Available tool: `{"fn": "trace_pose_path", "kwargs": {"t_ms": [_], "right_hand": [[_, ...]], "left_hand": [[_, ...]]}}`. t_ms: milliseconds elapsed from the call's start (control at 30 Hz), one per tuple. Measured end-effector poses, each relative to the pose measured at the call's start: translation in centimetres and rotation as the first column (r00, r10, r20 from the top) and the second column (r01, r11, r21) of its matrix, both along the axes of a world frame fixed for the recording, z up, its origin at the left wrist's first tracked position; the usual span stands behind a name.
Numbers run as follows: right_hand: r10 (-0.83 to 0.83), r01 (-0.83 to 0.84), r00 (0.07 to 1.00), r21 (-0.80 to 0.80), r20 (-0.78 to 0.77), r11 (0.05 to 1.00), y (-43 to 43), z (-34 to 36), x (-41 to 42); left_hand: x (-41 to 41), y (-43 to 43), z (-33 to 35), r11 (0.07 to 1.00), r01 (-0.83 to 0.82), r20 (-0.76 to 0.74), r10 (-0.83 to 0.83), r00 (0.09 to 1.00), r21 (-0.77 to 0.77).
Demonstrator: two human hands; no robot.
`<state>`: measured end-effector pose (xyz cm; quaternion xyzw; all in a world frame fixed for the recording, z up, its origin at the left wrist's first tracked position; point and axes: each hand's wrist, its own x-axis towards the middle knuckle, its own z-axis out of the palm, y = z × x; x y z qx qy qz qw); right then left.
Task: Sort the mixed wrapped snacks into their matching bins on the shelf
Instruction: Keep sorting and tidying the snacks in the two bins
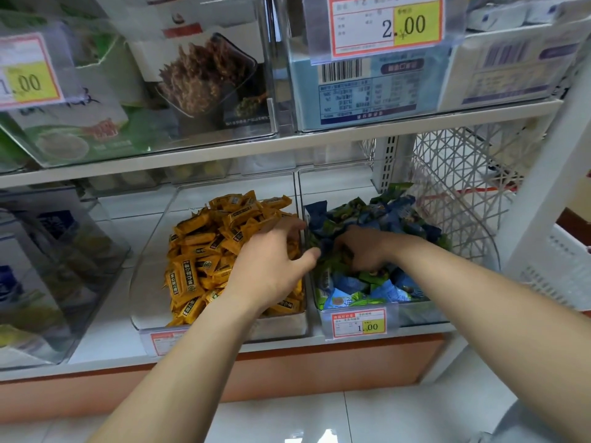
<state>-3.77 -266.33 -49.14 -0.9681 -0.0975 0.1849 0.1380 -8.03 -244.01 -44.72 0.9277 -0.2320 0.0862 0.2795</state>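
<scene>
Fingers (287, 226): those of the left hand (271, 266) are curving, blurred, over yellow snacks (204, 251); grip impossible to tell.
Right hand (364, 247): is digging into blue and green snacks (367, 289), fingertips buried, grip unclear.
Left bin (153, 257): is holding the yellow heap.
Right bin (415, 314): is holding blue and green wrappers mixed, a price tag (358, 323) hanging in front.
Shelf (105, 330): is carrying both bins side by side.
</scene>
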Motion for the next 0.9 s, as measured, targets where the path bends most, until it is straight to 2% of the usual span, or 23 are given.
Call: {"fn": "trace_pose_path", "kwargs": {"t_ms": [133,267,433,533,600,733,900], "right_hand": [[-0.065,0.040,0.992,0.219,0.105,0.975,-1.3,1.4,-0.6],[-0.199,0.081,0.960,0.481,0.198,0.873,-2.0,3.5,-2.2],[-0.352,0.097,0.926,0.815,0.137,0.571,-1.2,5.3,-4.6],[-0.328,0.039,0.939,0.919,0.101,0.393,-0.3,6.0,-5.9],[-0.314,0.014,0.944,0.941,0.099,0.337,0.1,6.5,-6.5],[-0.301,-0.029,0.946,0.955,0.122,0.296,0.3,7.0,-7.0],[-0.277,-0.052,0.943,0.902,0.186,0.429,-0.3,7.0,-7.2]], "left_hand": [[0.2,0.2,0.0,1.000,0.018,-0.011,-0.018,1.000,-0.006],[0.3,0.2,0.0,1.000,0.023,-0.005,-0.023,1.000,-0.009],[-0.3,-0.9,0.6,1.000,-0.015,0.141,0.017,0.990,-0.012],[-1.0,-2.0,1.2,0.992,0.094,0.156,-0.080,0.984,-0.080],[-1.5,-2.6,1.4,0.979,0.151,0.135,-0.132,0.982,-0.140],[-1.5,-2.7,1.8,0.963,0.138,0.182,-0.097,0.979,-0.231],[-0.5,-1.5,1.9,0.957,0.067,0.146,-0.027,0.989,-0.281]]}}
